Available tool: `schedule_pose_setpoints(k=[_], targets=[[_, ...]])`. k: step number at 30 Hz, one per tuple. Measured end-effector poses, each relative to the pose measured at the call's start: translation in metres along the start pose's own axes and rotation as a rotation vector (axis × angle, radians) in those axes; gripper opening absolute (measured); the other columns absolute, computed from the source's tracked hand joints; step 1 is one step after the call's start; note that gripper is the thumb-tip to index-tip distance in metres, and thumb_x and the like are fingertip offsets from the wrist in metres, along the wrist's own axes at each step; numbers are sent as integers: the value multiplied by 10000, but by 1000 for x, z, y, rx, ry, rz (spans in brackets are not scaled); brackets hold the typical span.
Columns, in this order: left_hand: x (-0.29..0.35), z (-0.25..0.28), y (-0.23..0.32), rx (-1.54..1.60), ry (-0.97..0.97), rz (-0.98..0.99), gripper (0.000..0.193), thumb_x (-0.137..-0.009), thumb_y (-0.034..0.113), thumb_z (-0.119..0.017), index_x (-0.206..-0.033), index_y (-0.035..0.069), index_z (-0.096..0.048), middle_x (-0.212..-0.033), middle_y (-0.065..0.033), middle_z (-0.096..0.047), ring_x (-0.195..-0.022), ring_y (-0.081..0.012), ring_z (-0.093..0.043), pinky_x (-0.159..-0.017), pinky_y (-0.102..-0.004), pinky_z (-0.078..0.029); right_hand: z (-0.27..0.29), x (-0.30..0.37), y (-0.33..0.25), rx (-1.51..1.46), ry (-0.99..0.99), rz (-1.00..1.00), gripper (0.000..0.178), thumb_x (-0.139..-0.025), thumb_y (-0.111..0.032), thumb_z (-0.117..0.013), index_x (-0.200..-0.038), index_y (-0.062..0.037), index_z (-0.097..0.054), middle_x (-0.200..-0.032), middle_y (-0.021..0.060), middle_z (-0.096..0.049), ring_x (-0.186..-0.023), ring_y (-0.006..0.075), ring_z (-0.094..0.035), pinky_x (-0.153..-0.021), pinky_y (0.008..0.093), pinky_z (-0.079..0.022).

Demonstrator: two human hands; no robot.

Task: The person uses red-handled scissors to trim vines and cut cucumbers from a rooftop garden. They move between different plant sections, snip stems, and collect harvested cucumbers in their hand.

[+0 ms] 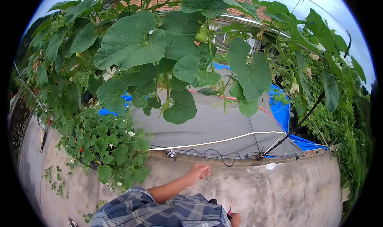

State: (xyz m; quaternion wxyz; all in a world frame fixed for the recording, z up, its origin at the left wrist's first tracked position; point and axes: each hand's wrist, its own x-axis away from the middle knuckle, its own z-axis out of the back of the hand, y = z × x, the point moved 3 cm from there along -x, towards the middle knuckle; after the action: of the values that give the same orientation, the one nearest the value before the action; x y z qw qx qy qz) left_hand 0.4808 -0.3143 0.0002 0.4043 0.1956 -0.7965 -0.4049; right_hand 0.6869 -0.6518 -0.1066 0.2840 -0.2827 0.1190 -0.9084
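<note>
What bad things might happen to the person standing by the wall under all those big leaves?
1. The right hand seems to hold something thin and pointed, perhaps scissors, close to the plaid shirt; it might poke the person.
2. The empty left hand reaches toward the thin black wire lying along the concrete wall top; fingers could snag it.
3. The small green gourd hangs high among large leaves, so stretching for it might upset balance.

The grey tarp [215, 127] lies behind the concrete wall [259, 191], with the white hose [215, 142] on it, the leafy vine [159, 47] and small gourd [200, 36] above it, and the left hand [197, 172] before it.
</note>
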Motion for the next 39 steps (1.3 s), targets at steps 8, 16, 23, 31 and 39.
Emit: schedule_pose_setpoints(k=[8, 16, 23, 31, 39], targets=[[-13, -42, 54, 73, 98, -139, 303, -1030, 232, -600, -1265, 46, -641, -1159, -107, -712, -977, -207, -715, -683, -316, -546, 94, -34, -48, -159, 44, 75, 542, -721, -481, -851, -686, 36, -695, -580, 222, -593, -547, 359, -606, -605, 449, -492], [9, -175, 87, 64, 137, -380, 296, -1028, 221, -598, -1253, 36, -648, -1132, -101, -715, -956, -193, -711, -708, -290, -540, 229, -54, -21, -287, 99, 267, 501, -724, -386, -874, -671, 50, -634, -542, 177, -521, -503, 258, -463, -553, 421, -440], [40, -296, 102, 43, 122, -613, 220, -1018, 204, -628, -1099, 14, -701, -979, -88, -719, -851, -188, -706, -718, -295, -537, 340, -72, 34, -397, 156, 375, 441, -745, -298, -870, -662, 43, -601, -522, 90, -485, -517, 148, -408, -507, 369, -390], [55, -364, 128, 2, 117, -850, 243, -1020, 224, -636, -899, 20, -690, -807, -56, -675, -728, -165, -662, -696, -298, -514, 374, -71, 68, -546, 117, 407, 413, -755, -277, -876, -695, 23, -598, -546, 85, -462, -532, 154, -382, -502, 359, -366], [13, -385, 168, 63, 90, -898, 287, -1050, 282, -583, -1077, 16, -689, -949, -69, -696, -817, -171, -684, -675, -297, -517, 411, -70, 61, -677, 146, 448, 384, -748, -229, -892, -710, 22, -603, -581, 68, -524, -553, 122, -413, -513, 322, -391]])
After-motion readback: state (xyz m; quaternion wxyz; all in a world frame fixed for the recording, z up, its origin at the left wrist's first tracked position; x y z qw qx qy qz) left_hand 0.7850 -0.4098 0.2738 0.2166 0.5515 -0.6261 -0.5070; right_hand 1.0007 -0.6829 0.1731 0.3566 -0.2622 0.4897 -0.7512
